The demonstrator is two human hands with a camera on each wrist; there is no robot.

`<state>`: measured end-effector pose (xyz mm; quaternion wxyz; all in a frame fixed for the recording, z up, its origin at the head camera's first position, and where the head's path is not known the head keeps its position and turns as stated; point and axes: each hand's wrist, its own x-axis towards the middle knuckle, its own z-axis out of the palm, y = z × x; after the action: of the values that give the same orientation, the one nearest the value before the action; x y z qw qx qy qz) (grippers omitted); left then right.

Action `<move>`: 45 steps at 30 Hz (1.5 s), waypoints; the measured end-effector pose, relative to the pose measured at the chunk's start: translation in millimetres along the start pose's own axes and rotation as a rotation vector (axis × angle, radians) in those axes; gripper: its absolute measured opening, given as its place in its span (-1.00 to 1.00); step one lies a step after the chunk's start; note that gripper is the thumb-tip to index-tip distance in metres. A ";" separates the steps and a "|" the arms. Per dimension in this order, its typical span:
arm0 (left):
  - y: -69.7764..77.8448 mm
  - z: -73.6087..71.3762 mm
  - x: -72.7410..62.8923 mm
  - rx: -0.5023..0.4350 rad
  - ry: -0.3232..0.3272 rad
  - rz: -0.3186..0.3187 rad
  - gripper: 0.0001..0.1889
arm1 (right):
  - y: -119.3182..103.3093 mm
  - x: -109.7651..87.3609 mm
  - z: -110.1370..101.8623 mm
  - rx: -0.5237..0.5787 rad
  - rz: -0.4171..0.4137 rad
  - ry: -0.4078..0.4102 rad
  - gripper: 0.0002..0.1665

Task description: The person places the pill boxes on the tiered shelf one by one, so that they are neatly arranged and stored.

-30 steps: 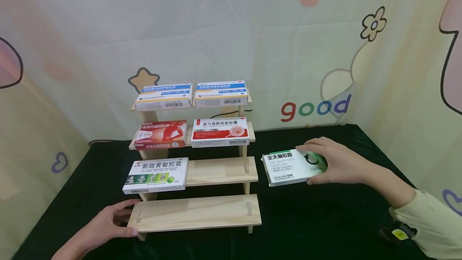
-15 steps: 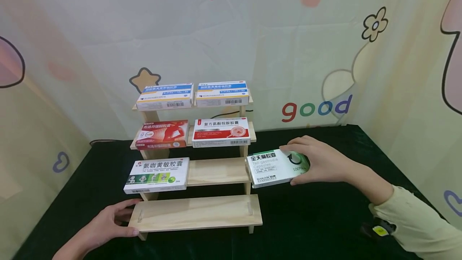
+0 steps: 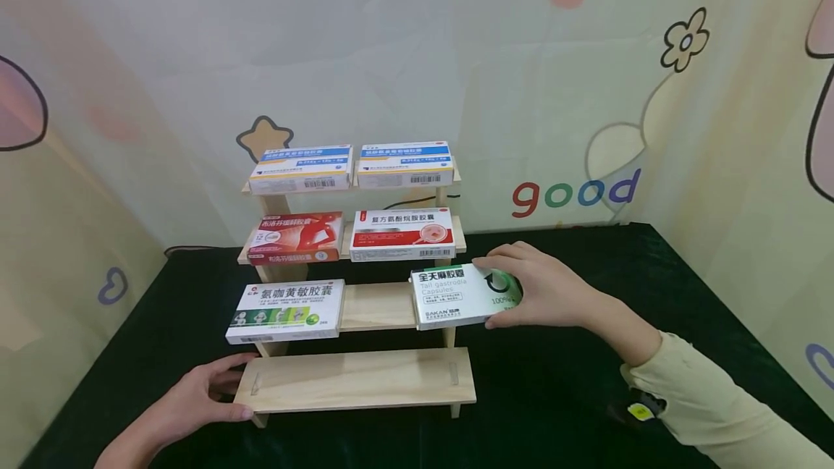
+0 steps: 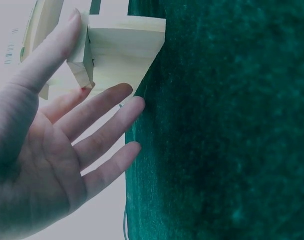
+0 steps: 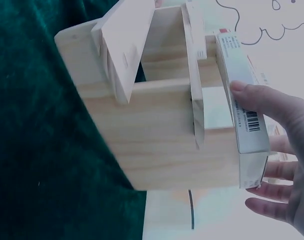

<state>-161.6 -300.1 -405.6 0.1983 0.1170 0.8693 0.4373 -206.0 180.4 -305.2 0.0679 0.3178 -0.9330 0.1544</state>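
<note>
My right hand [image 3: 547, 288] grips a white and green medicine box [image 3: 449, 299] by its right end, thumb at the front edge and fingers at the back. The box is over the right part of the third tier of a stepped wooden display stand [image 3: 358, 378], overlapping that shelf in the head view. In the right wrist view the thumb presses the box's barcode side [image 5: 246, 110]. My left hand [image 3: 189, 404] pinches the left end of the lowest shelf between thumb and index finger; its other fingers [image 4: 109, 135] extend loosely in the left wrist view.
Two blue and white boxes [image 3: 405, 165] lie on the top tier. Below them are a red box [image 3: 295, 237] and a red and white box [image 3: 402, 236]. Another white and green box [image 3: 287, 311] occupies the third tier's left. Dark green cloth [image 3: 541, 396] covers the table; a printed curtain [image 3: 417, 56] hangs behind.
My right hand has carried the white and green box leftward, from beside the stand to over the third tier. The left hand keeps its place on the lowest shelf.
</note>
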 end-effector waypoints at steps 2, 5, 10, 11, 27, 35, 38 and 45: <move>0.5 -0.4 0.6 0.002 0.000 0.005 -0.18 | -2.9 3.0 2.5 0.014 0.008 0.004 -0.12; 1.5 -0.6 1.2 0.000 -0.007 0.012 -0.18 | -7.0 6.4 6.1 0.035 0.017 0.009 -0.12; 2.6 -0.6 1.0 0.000 -0.013 0.018 -0.19 | -14.1 11.6 12.8 0.068 -0.003 0.023 -0.12; 2.6 -0.6 0.8 -0.001 -0.012 0.016 -0.19 | -15.1 13.0 14.5 0.070 -0.010 0.028 -0.12; 0.9 -1.1 0.9 -0.009 -0.017 0.009 -0.19 | -32.2 27.4 34.8 0.093 -0.020 0.075 -0.16; 0.8 -1.5 0.7 -0.021 -0.022 0.023 -0.19 | -35.5 28.9 42.2 0.099 -0.021 0.090 -0.16; 0.6 -1.5 0.5 -0.025 -0.023 0.021 -0.19 | -36.3 28.8 44.3 0.095 -0.022 0.097 -0.16; 1.2 -0.3 1.3 -0.036 -0.025 0.022 -0.20 | -36.1 29.1 49.2 0.100 -0.017 0.108 -0.16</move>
<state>-162.8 -299.1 -404.7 0.2065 0.1286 0.8575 0.4534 -208.1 120.4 -336.3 0.1036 0.3199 -0.9163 0.2173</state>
